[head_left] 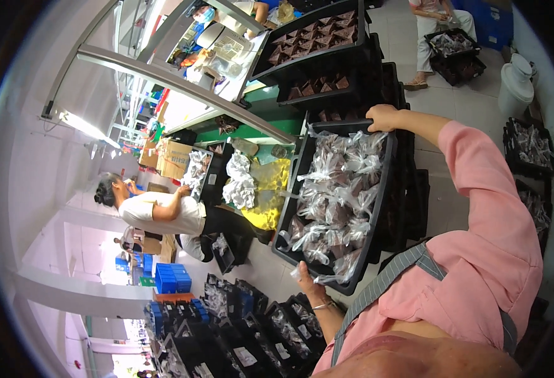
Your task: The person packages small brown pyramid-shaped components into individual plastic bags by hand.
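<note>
A black plastic crate (381,195) is tilted in front of me, full of knotted transparent plastic bags (333,189) with dark brown pieces inside. My right hand (384,118) is wrapped round the rim at its far end. At the near end, my left hand (311,283) grips the crate by its corner; its thumb shows, while the other fingers are partly hidden. Behind the crate, stacked black crates (371,57) hold rows of brown pyramid-shaped pieces (315,38).
More black crates of bagged pieces (245,334) stand stacked at the lower left. A person in a white shirt (163,211) works beside yellow bags (267,195). Another person (437,19) sits at the back right near a crate (453,47). A white bin (516,82) stands by the wall.
</note>
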Demonstrator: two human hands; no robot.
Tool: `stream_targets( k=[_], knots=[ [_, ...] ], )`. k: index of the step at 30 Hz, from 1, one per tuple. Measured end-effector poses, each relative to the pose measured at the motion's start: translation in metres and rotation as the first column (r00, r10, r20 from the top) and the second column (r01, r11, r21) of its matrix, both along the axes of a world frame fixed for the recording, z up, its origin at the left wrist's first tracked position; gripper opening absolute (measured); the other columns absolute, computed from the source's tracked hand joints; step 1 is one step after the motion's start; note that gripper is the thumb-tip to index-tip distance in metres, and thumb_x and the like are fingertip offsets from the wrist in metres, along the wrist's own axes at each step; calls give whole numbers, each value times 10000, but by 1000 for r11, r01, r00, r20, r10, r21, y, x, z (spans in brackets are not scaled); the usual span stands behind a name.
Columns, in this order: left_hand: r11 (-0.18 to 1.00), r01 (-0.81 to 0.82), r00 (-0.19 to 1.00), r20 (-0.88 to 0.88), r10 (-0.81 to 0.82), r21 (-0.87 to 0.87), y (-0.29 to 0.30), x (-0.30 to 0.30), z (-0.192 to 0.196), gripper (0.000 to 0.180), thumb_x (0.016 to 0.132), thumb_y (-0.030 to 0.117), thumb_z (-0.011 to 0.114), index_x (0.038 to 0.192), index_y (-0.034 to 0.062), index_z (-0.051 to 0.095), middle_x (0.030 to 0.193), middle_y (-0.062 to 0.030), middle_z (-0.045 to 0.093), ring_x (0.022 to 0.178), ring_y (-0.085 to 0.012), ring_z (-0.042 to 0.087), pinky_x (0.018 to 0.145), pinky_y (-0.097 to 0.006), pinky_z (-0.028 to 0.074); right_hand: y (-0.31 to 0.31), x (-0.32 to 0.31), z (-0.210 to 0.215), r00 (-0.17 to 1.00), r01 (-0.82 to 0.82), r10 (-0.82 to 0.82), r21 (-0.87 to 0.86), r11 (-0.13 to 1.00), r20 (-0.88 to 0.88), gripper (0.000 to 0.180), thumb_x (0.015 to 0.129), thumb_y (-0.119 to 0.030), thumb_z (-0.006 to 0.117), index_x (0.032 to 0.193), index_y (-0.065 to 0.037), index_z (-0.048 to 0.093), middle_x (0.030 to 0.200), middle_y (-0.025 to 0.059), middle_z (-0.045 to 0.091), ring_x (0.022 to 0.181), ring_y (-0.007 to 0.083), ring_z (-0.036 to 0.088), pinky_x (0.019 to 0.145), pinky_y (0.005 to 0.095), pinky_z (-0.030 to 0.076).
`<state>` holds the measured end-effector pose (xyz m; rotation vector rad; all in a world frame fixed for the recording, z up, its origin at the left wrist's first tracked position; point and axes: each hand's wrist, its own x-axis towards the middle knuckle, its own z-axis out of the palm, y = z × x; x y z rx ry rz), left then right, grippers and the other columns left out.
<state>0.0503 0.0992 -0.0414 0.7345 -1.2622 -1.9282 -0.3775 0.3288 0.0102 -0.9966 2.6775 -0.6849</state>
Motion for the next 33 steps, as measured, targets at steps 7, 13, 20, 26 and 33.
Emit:
stream_targets(
  k=[7,13,20,26,33],
  knots=[
    [996,44,991,130,-34,-76,-11,62,15,158,811,136,629,890,67,512,797,16,536,728,-101,523,678,-254,443,64,121,-42,971,239,-226,-378,894,78,297,694,-295,618,903,-85,633,826,136,619,806,313,584,712,401,455],
    [826,331,899,418,-129,-457,-33,60,17,138,835,148,594,893,51,514,825,13,513,755,-93,469,687,-254,413,111,195,-88,892,448,-418,-478,755,175,321,726,-319,607,984,-127,620,862,141,624,811,307,595,708,414,448],
    [570,703,675,651,-347,-425,-58,5,57,304,813,98,597,1064,-47,502,990,-64,554,877,-161,497,797,-288,409,160,285,-100,670,711,-729,-402,577,139,365,761,-364,604,981,-74,616,825,157,622,771,337,584,683,428,448],
    [312,895,441,745,-500,-321,-99,-83,88,374,784,136,648,1073,-70,528,1029,-86,570,879,-165,514,807,-286,418,156,359,-80,428,854,-888,-397,337,167,364,762,-356,606,983,-67,616,862,153,618,790,329,585,700,418,448],
    [-56,957,208,810,-549,-284,-103,-180,136,373,720,169,697,991,-63,586,917,-73,614,782,-153,541,707,-292,434,107,427,-44,154,968,-910,-243,61,386,351,794,-356,574,1029,-96,592,851,135,612,795,310,575,683,429,434]
  ],
)
